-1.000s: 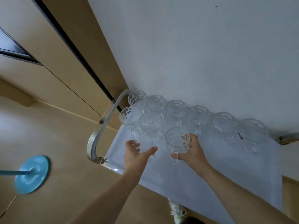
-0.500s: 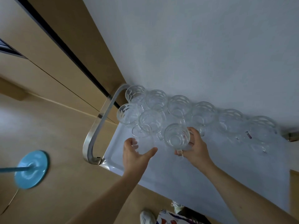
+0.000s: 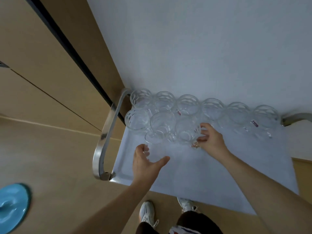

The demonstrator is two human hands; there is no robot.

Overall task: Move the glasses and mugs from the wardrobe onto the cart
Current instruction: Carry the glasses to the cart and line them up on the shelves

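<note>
Top shelf of the cart [image 3: 211, 179], seen from above. Clear glass mugs [image 3: 212, 108] stand upright in a row along the far edge, with a second row begun nearer. The right hand [image 3: 211, 139] grips a glass mug [image 3: 186, 130] in that nearer row. The left hand [image 3: 145, 162] curls around a clear glass [image 3: 156, 147] just beside the chrome handle [image 3: 104, 141].

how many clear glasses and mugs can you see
10 glasses: six along the wall, three in front (right hand on the rightmost), one in the left hand. Overlaps may hide more.
</note>
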